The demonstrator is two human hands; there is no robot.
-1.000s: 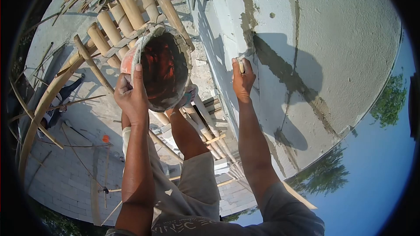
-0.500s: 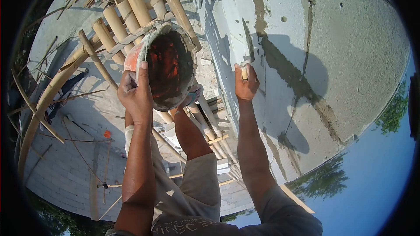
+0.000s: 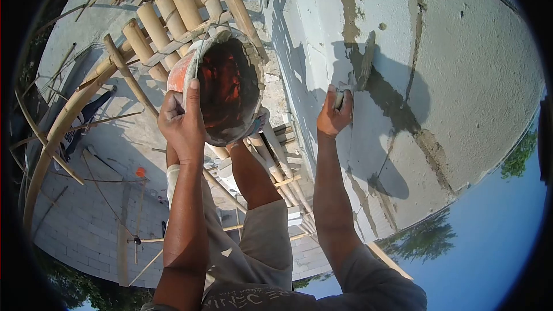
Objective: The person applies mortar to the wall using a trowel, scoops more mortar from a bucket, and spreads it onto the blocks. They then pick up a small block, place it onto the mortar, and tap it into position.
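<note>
My left hand (image 3: 185, 124) grips the rim of a red-orange bucket (image 3: 179, 74), thumb over the edge. Grey mortar crusts the rim, and the tilted mouth shows a dark inside with red patches. My right hand (image 3: 335, 116) is closed around the handle of a trowel (image 3: 366, 62). The trowel's narrow, mortar-smeared blade points away from me, over or against the pale block wall (image 3: 478, 80); whether it touches cannot be made out. Beside the blade, a damp mortar strip (image 3: 397, 116) runs diagonally down the wall.
A bamboo scaffold with a row of poles (image 3: 183, 3) stands beyond the bucket. More bamboo poles (image 3: 275, 161) lie below, near my legs. At far left, a person's leg (image 3: 92, 112) shows behind a curved pole. A lower block wall (image 3: 80, 233) is at bottom left.
My right hand and the trowel have moved right, and the blade has turned from the wall's edge onto its mortared face. The bucket stays in my left hand, shifted slightly in view.
</note>
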